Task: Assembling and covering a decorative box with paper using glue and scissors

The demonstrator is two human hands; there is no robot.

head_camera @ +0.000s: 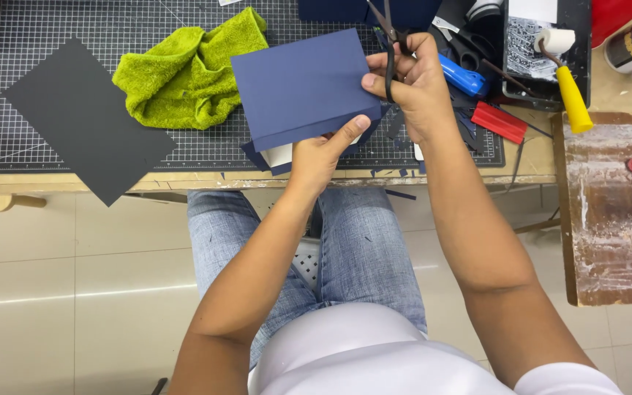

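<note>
Head view: left hand (318, 155) fingers pinch one navy card (303, 86); right hand (415, 82) grips one scissors (389, 45).

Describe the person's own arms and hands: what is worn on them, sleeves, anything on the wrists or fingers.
Both forearms are bare from the elbow down. The left hand and right hand wear no gloves, and no watch, bracelet or ring shows. A short white sleeve covers the right upper arm at the bottom edge; the left sleeve is out of view. Fingernails look short and unpainted.
</note>
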